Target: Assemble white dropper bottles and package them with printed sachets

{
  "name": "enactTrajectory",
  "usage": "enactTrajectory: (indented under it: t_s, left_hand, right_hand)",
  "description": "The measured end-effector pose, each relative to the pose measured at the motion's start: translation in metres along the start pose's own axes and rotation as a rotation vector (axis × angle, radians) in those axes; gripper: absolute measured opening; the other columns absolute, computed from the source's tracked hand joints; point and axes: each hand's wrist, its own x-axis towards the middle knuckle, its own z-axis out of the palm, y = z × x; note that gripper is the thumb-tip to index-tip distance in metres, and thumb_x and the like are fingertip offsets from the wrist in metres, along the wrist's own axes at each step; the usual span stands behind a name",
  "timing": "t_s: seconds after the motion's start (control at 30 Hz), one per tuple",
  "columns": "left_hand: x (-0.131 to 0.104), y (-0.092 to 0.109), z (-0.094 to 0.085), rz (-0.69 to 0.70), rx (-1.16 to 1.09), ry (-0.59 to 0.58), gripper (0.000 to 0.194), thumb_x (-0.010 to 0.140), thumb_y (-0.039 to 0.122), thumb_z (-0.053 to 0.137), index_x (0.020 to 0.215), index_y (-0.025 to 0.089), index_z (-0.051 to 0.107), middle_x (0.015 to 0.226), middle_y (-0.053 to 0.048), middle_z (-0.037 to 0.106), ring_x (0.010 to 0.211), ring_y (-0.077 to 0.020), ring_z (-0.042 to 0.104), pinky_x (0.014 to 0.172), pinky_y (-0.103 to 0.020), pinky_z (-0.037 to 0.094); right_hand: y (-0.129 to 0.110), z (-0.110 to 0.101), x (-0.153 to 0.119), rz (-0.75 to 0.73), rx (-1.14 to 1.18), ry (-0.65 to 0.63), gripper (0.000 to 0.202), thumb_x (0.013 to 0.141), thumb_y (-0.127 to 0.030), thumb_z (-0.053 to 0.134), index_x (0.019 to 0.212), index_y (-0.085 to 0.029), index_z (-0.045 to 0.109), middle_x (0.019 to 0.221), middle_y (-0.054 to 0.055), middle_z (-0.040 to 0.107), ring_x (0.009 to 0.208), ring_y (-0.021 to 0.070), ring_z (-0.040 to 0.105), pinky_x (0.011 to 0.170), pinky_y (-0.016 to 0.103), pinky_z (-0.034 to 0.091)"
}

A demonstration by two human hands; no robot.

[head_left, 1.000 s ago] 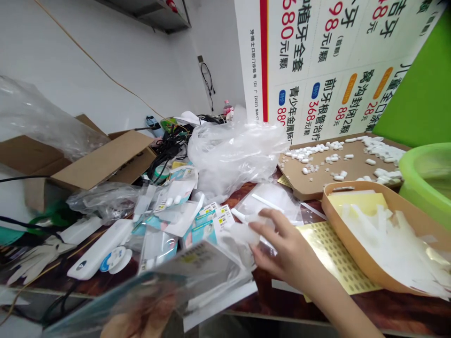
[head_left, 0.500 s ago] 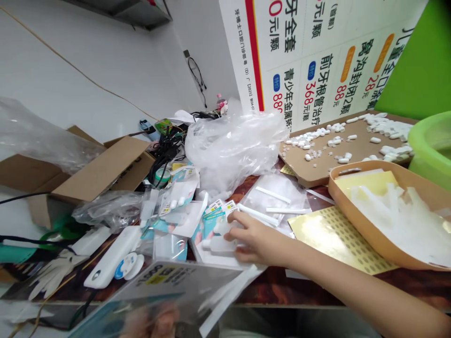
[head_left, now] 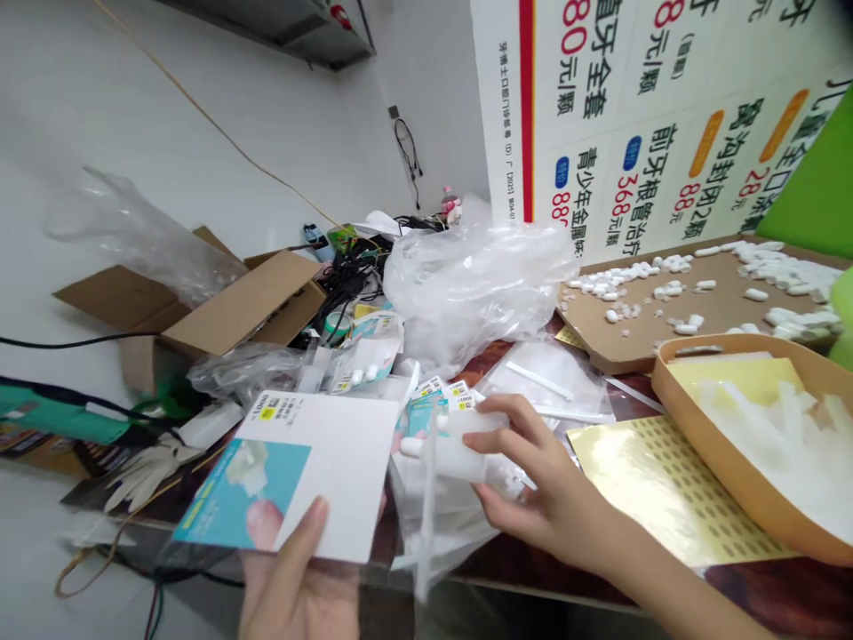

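My left hand (head_left: 299,569) grips a white and teal printed card (head_left: 346,453), thumb on its front face. Clear plastic shows along the card's lower edge, and a clear bag (head_left: 443,533) with a white strip hangs to its right. Whether the card lies inside that bag I cannot tell. Fingers of my right hand (head_left: 546,471) close round a small translucent white bottle (head_left: 453,455) with a white tip pointing left. The bottle is behind the bag's strip, above the table. More teal cards (head_left: 426,407) lie just behind it.
A cardboard tray (head_left: 619,342) of small white pieces stands at the back right. An orange basket (head_left: 680,400) and a gold dotted sheet (head_left: 640,471) are nearer. Left are an open carton (head_left: 246,302) and a white glove (head_left: 143,471); a crumpled plastic bag (head_left: 480,276) lies behind.
My left hand has raised the card and turned its printed face into clear view. My right hand has lifted the bottle off the pile. The camera view has shifted.
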Motion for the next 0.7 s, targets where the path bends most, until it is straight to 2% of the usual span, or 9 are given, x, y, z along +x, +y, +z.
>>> enactTrajectory:
  t_s: [0.07, 0.13, 0.23, 0.33, 0.43, 0.5, 0.6, 0.63, 0.7]
  left_hand:
    - [-0.008, -0.002, 0.022, -0.013, -0.066, -0.021, 0.052, 0.088, 0.024, 0.064, 0.136, 0.043, 0.054, 0.128, 0.007, 0.069, 0.123, -0.0210, 0.060, 0.083, -0.021, 0.061]
    - [-0.010, -0.005, 0.035, -0.031, -0.094, -0.054, 0.054, 0.089, 0.021, 0.063, 0.137, 0.042, 0.053, 0.128, 0.005, 0.070, 0.120, -0.0210, 0.063, 0.083, -0.021, 0.061]
    - [-0.010, -0.014, 0.038, -0.071, -0.108, -0.091, 0.057, 0.087, 0.017, 0.064, 0.137, 0.041, 0.053, 0.128, 0.004, 0.070, 0.116, -0.0202, 0.066, 0.086, -0.021, 0.059]
    - [-0.014, -0.027, 0.034, -0.173, -0.098, -0.182, 0.063, 0.083, 0.017, 0.070, 0.139, 0.040, 0.051, 0.123, 0.001, 0.073, 0.112, -0.0226, 0.068, 0.094, -0.030, 0.057]
    - [-0.022, -0.037, 0.032, -0.281, -0.101, -0.303, 0.079, 0.072, 0.023, 0.083, 0.141, 0.039, 0.048, 0.116, -0.002, 0.076, 0.110, -0.0269, 0.070, 0.095, -0.035, 0.057]
    - [-0.028, -0.040, 0.034, -0.357, -0.120, -0.360, 0.080, 0.068, 0.024, 0.087, 0.139, 0.034, 0.051, 0.114, -0.005, 0.076, 0.109, -0.0288, 0.070, 0.095, -0.036, 0.057]
    - [-0.034, -0.039, 0.040, -0.532, -0.195, -0.413, 0.065, 0.073, 0.023, 0.084, 0.133, 0.029, 0.058, 0.117, -0.008, 0.075, 0.107, -0.0295, 0.070, 0.095, -0.037, 0.056]
    - [-0.035, -0.039, 0.042, -0.595, -0.224, -0.410, 0.060, 0.076, 0.022, 0.081, 0.131, 0.028, 0.060, 0.115, -0.008, 0.076, 0.104, -0.0292, 0.072, 0.094, -0.038, 0.057]
    - [-0.036, -0.041, 0.047, -0.690, -0.253, -0.371, 0.048, 0.081, 0.017, 0.075, 0.127, 0.026, 0.062, 0.109, -0.008, 0.078, 0.096, -0.0278, 0.074, 0.090, -0.039, 0.059]
  right_hand:
    - [-0.012, 0.000, -0.013, 0.055, 0.062, 0.110, 0.036, 0.082, -0.013, 0.062, 0.114, -0.027, 0.053, 0.127, 0.011, 0.042, 0.114, 0.0222, 0.058, 0.095, 0.037, 0.053]
    - [-0.019, 0.004, -0.026, 0.042, 0.057, 0.249, 0.039, 0.079, -0.011, 0.061, 0.114, -0.028, 0.053, 0.125, 0.010, 0.041, 0.108, 0.0224, 0.060, 0.090, 0.038, 0.056]
    - [-0.017, 0.011, -0.040, -0.002, -0.016, 0.428, 0.040, 0.078, -0.010, 0.058, 0.114, -0.028, 0.054, 0.122, 0.011, 0.043, 0.110, 0.0256, 0.058, 0.085, 0.041, 0.057]
    - [-0.014, 0.014, -0.046, -0.042, -0.104, 0.497, 0.040, 0.078, -0.011, 0.056, 0.115, -0.027, 0.055, 0.123, 0.012, 0.045, 0.110, 0.0257, 0.057, 0.084, 0.040, 0.057]
    - [-0.015, 0.010, -0.049, -0.062, -0.169, 0.492, 0.041, 0.080, -0.009, 0.055, 0.117, -0.026, 0.054, 0.128, 0.011, 0.045, 0.115, 0.0238, 0.055, 0.091, 0.037, 0.055]
    - [-0.018, 0.005, -0.049, -0.036, -0.202, 0.405, 0.047, 0.081, -0.008, 0.054, 0.125, -0.026, 0.051, 0.138, 0.011, 0.041, 0.127, 0.0246, 0.049, 0.100, 0.038, 0.051]
    - [-0.019, 0.000, -0.048, -0.041, -0.230, 0.219, 0.063, 0.084, -0.013, 0.054, 0.143, -0.024, 0.034, 0.153, 0.014, 0.032, 0.142, 0.0323, 0.034, 0.109, 0.051, 0.042]
    - [-0.018, 0.000, -0.048, -0.047, -0.218, 0.199, 0.068, 0.085, -0.017, 0.056, 0.146, -0.024, 0.027, 0.155, 0.015, 0.032, 0.144, 0.0343, 0.031, 0.108, 0.054, 0.041]
    - [-0.014, 0.002, -0.049, -0.047, -0.174, 0.268, 0.072, 0.085, -0.027, 0.061, 0.144, -0.028, 0.019, 0.153, 0.015, 0.037, 0.143, 0.0365, 0.032, 0.105, 0.060, 0.042]
